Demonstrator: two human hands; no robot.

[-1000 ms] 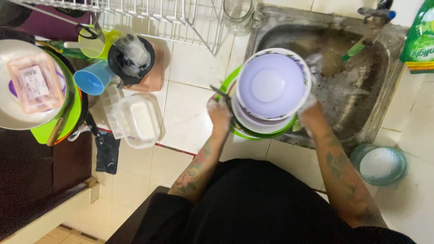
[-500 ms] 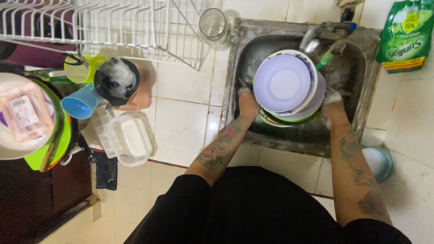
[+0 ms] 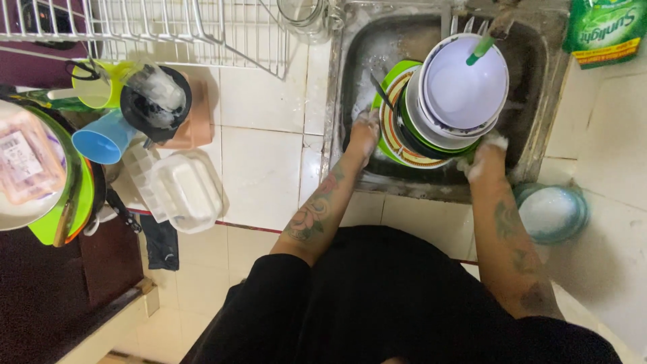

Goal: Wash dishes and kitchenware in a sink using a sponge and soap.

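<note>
Several stacked dishes [image 3: 438,114], white bowl topmost, green plate beneath

Wire rack [image 3: 168,27]; blue cup [image 3: 101,141]

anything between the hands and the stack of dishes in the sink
Nothing visible. The left hand and right hand, both soapy, already hold the dish stack at its two sides inside the sink.
</note>
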